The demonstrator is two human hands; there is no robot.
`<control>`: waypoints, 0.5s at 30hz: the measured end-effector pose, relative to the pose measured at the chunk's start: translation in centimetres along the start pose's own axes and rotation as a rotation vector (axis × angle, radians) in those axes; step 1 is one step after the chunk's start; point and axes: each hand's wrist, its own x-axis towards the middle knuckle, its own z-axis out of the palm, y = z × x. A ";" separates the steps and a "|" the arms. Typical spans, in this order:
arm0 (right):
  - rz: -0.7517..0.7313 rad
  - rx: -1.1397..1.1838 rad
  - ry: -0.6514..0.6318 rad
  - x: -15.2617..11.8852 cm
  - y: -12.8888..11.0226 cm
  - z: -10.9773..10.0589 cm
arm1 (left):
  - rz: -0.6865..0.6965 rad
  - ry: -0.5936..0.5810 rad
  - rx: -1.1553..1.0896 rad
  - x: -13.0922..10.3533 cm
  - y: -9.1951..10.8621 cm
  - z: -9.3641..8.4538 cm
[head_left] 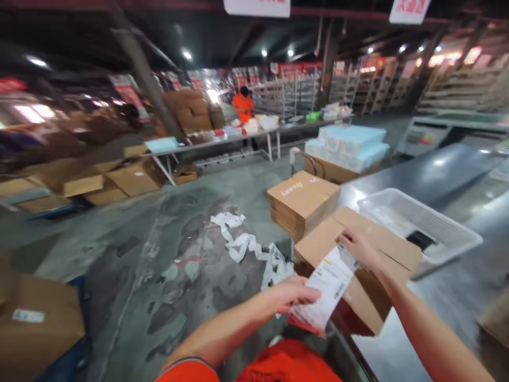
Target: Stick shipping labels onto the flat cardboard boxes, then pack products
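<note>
A white printed label sheet [329,284] with barcodes and a red lower end is stretched between my two hands. My left hand [296,293] pinches its lower left part, thumb on top. At the upper right end, my right hand [358,246] has its fingers closed on the sheet's corner, close above a cardboard box [330,233]. The box sits at the table edge, with one flap [363,302] hanging toward me. Whether my right fingers also touch the box cannot be made out.
A stack of flat cartons [304,199] stands beyond the box. To the right, a white plastic basket [457,233] holds a dark item on the metal table [449,302]. Crumpled white paper strip [246,244] lies on the floor. A person in orange [243,105] stands behind a far table.
</note>
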 end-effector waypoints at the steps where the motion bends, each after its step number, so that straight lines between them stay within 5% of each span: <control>1: 0.013 -0.004 -0.016 0.0 -0.2 -0.1 | -0.052 -0.001 0.014 -1.5 0.0 -0.5; 5: 0.097 -0.156 -0.045 -0.2 -1.8 0.1 | -0.043 -0.003 0.078 -7.8 1.2 -3.7; 8: 0.139 -0.275 0.023 -1.7 -4.2 1.6 | 0.130 0.210 0.001 -9.8 2.5 -6.2; 11: 0.045 -0.383 0.118 -3.4 -6.3 3.5 | 0.289 0.416 -0.073 -6.7 3.3 -7.6; 15: -0.036 -0.539 0.184 -4.3 -7.5 5.0 | 0.349 0.356 0.050 0.9 3.3 -7.6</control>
